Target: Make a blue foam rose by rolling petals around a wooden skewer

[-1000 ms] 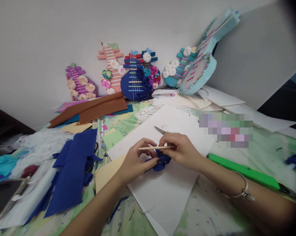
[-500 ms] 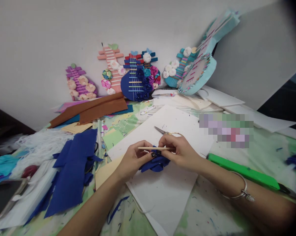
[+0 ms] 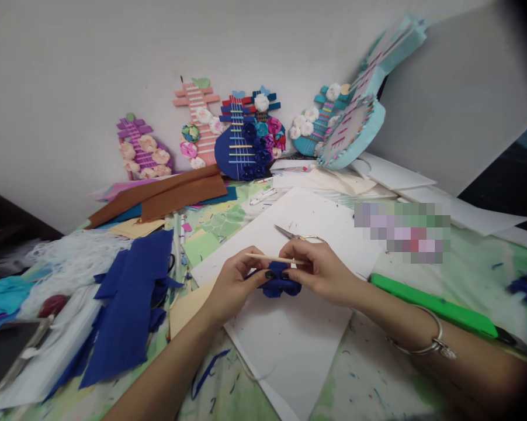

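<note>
Over the white sheet [image 3: 298, 339], my left hand [image 3: 236, 283] pinches the left side of a small dark blue crepe paper flower [image 3: 281, 285]. My right hand [image 3: 322, 272] grips the flower's right side between thumb and fingers. A thin wooden stick [image 3: 263, 256] also sits in the right hand, its free end pointing left above the flower toward the left fingers. Whether the left fingers touch the stick I cannot tell. Just beyond the hands lies a pair of scissors [image 3: 285, 232], its blades pointing up and left, partly hidden by the right hand.
Blue crepe paper [image 3: 132, 310] lies at left, beside white yarn [image 3: 70, 251] and a phone [image 3: 9, 354]. A green cutter [image 3: 434, 307] rests at right. Brown paper [image 3: 180, 193] and decorated paper guitars, including a blue one [image 3: 228, 152], stand along the wall.
The blue flower has turned and looks more compact, its lower edge higher. The stick has gone from level to tilted, its left end raised. Both hands stay in nearly the same place.
</note>
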Available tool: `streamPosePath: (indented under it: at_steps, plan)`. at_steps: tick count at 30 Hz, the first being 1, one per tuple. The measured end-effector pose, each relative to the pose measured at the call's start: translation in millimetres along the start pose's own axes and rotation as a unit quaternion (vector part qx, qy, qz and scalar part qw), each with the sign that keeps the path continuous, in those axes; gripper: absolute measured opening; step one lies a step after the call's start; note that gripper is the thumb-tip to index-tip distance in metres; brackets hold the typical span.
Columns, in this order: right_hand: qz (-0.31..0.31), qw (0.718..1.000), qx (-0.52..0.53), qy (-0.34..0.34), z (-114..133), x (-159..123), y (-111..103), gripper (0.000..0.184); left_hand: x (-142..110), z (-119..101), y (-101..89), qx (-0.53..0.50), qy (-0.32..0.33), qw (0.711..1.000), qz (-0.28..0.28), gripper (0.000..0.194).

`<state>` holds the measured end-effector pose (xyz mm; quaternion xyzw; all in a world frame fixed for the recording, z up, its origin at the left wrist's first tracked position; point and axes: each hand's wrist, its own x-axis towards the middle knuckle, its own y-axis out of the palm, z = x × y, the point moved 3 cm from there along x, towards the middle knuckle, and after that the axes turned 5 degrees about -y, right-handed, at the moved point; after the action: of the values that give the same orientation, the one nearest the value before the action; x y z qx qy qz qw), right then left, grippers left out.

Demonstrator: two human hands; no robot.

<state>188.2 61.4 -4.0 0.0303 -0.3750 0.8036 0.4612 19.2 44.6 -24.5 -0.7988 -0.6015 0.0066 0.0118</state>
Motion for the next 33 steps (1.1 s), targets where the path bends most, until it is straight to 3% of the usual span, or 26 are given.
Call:
streamPosePath:
  at_steps: [3,9,14,19,25,33]
  plan:
    - [-0.005,0.999,-0.018,-0.026,4.1,0.2,-0.2,0.007,-0.3,-1.9,-0.4,0.025,0.008,1.000,0.001,0.023]
    - [-0.011,0.997,-0.044,-0.060,5.5,-0.9,1.4,0.014,-1.9,-8.1,-2.0,0.172,0.060,0.983,-0.015,0.019]
    - [-0.008,0.994,-0.079,-0.080,6.8,-2.8,1.8,0.019,-5.3,-13.7,-5.0,0.235,0.109,0.964,-0.058,0.013]
    - [-0.003,0.997,-0.058,-0.059,4.3,-2.2,2.8,0.009,-4.2,-9.5,-6.5,0.204,0.119,0.968,-0.080,0.008]
    - [0.018,0.998,-0.060,-0.012,-2.6,-1.3,5.4,0.005,0.5,-3.5,-0.9,0.186,0.084,0.979,-0.008,0.009]
    - [0.002,0.998,-0.049,-0.029,-2.2,-1.4,5.1,0.008,2.5,-0.8,2.7,0.095,0.052,0.993,0.034,0.012]
